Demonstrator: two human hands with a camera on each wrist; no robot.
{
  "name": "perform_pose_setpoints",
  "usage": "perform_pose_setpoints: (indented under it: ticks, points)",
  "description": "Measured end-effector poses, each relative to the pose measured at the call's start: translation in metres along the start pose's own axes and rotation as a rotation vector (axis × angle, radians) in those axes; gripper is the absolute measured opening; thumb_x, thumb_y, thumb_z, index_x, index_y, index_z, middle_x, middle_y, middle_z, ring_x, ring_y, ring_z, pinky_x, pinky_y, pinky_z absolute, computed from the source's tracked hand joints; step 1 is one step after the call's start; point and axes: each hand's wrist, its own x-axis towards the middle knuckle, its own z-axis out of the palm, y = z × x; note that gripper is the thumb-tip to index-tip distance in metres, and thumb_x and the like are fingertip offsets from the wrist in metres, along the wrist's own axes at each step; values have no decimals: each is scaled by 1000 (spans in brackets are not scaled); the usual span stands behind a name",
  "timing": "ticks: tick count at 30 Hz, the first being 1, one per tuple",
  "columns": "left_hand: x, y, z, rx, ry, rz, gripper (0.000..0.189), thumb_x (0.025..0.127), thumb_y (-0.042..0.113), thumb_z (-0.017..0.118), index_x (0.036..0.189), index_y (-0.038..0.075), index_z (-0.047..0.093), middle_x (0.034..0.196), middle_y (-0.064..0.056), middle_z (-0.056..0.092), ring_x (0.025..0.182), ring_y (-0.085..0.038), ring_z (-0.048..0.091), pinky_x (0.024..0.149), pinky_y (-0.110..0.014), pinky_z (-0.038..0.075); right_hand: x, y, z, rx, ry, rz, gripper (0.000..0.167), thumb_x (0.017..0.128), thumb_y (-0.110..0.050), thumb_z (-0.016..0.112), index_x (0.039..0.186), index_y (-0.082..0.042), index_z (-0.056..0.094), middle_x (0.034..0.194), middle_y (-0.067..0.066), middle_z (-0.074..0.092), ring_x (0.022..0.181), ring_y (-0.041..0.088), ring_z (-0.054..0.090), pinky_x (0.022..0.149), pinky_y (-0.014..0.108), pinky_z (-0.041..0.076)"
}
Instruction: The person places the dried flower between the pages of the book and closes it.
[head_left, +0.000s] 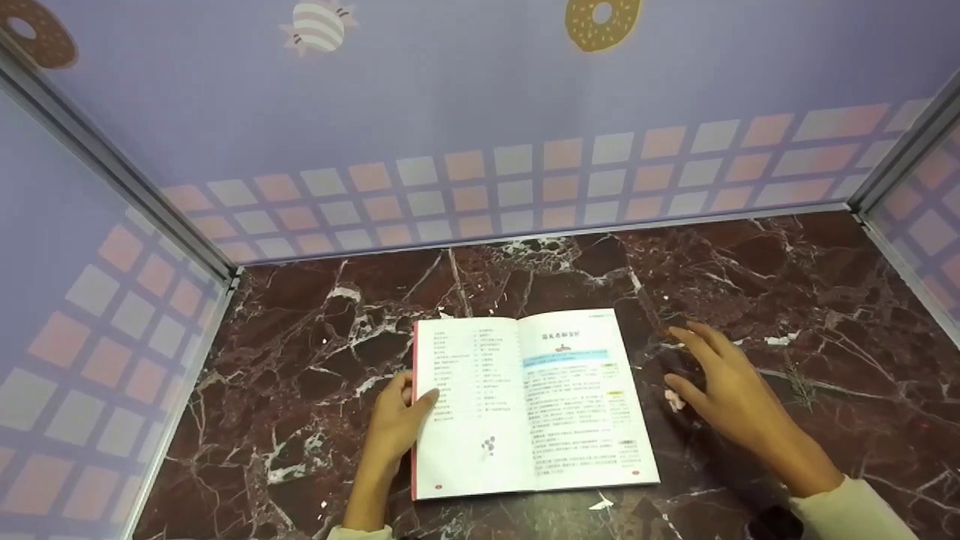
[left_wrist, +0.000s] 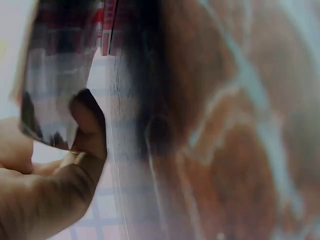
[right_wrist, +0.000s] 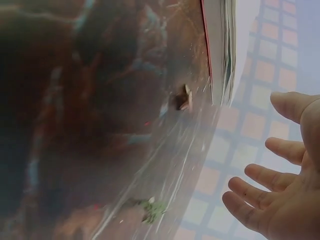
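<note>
An open book [head_left: 480, 450] with printed pages lies on the marbled table, its red cover edge showing along the left side. My left hand [head_left: 395, 420] grips that left edge, thumb on top of the page and fingers curled at the side. The left wrist view shows the curled fingers [left_wrist: 87, 130] at the book's glossy cover [left_wrist: 60, 75]. To the right of the book my right hand [head_left: 731, 390] hovers with spread fingers and holds nothing. In the right wrist view its fingers [right_wrist: 255, 192] are extended, apart from the book's page edges [right_wrist: 227, 55].
A small pinkish scrap [head_left: 675, 401] lies beside the right thumb, and a green sprig [head_left: 801, 386] sits farther right. White bits, such as a flake [head_left: 601, 502], dot the marbled table [head_left: 300, 390]. Patterned panels [head_left: 480, 97] enclose the back and sides.
</note>
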Motion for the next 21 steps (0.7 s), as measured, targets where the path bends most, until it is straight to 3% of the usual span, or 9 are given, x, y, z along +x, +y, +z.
perform_pose_setpoints:
  ticks: [2,5,9,13,14,17,19,21]
  points:
    - [1,0,2,-51,15,11,41,95,5,62,133,-7,51,100,-18,72,71,-20,69,62,-31,55,-6,3,-2,-3,9,12,62,89,-17,77,144,-5,50,145,28,44,126,55,45,96,71,38]
    - [0,1,4,-38,91,34,40,92,5,67,129,-5,55,89,-13,70,67,-18,64,59,-29,53,-14,8,-4,-8,34,23,63,88,-16,78,143,-5,51,144,28,45,125,55,46,94,71,39]
    - [-2,2,4,128,204,76,30,89,11,73,114,1,62,69,-3,63,57,-15,54,55,-27,45,-24,14,-5,-9,91,24,61,85,-10,80,139,-1,54,137,28,50,119,53,51,92,68,43]
    - [-3,2,3,296,244,94,26,90,19,74,107,5,60,66,1,66,53,-14,54,56,-30,44,-33,23,-5,-11,177,35,55,80,-4,82,131,-1,61,123,25,59,108,46,59,88,62,47]
    - [-3,2,4,323,244,95,26,90,20,73,108,6,60,68,2,68,53,-14,55,57,-30,44,-35,26,-5,-20,208,35,52,79,-3,83,127,-1,64,118,23,62,102,43,62,84,58,50]
    - [-3,4,6,367,239,104,27,92,21,72,111,6,60,73,0,72,54,-14,57,57,-31,46,-40,35,-7,-52,300,32,43,74,0,86,114,-4,72,103,15,68,81,27,65,73,31,54]
    - [-3,5,8,387,239,119,27,92,21,72,111,6,60,76,0,72,55,-13,58,57,-32,47,-44,42,-9,-76,340,36,39,71,1,87,107,-6,75,93,10,69,69,16,60,61,19,46]
    - [-3,6,10,402,243,138,26,92,21,72,111,7,60,76,0,72,56,-13,58,58,-33,47,-47,49,-11,-88,358,48,36,70,2,87,103,-6,75,86,8,67,63,13,55,56,15,39]
